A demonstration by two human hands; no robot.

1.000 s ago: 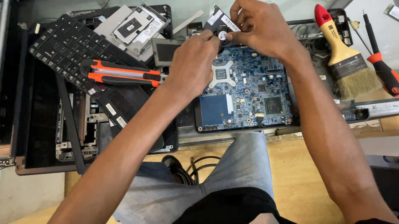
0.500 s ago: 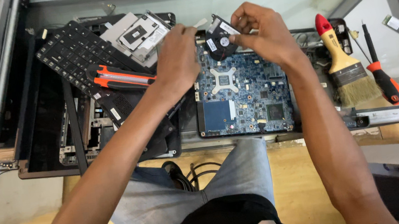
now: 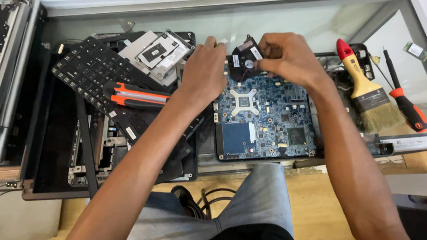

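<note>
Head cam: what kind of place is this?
Probably a laptop repair bench. A bare blue motherboard lies on a glass-topped table, a detached keyboard sits beside it, and a brush and screwdriver lie to the right.

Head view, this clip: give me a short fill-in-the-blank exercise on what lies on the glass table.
1. Both hands, left hand and right hand, meet at a small black ____ at the far edge of the board.
2. The circuit board under the hands is ____ in colour.
3. The paintbrush with the red-tipped handle lies to the ____ of the board.
4. The black keyboard lies to the ____ of the board.

Missing words: fan; blue; right; left
</note>
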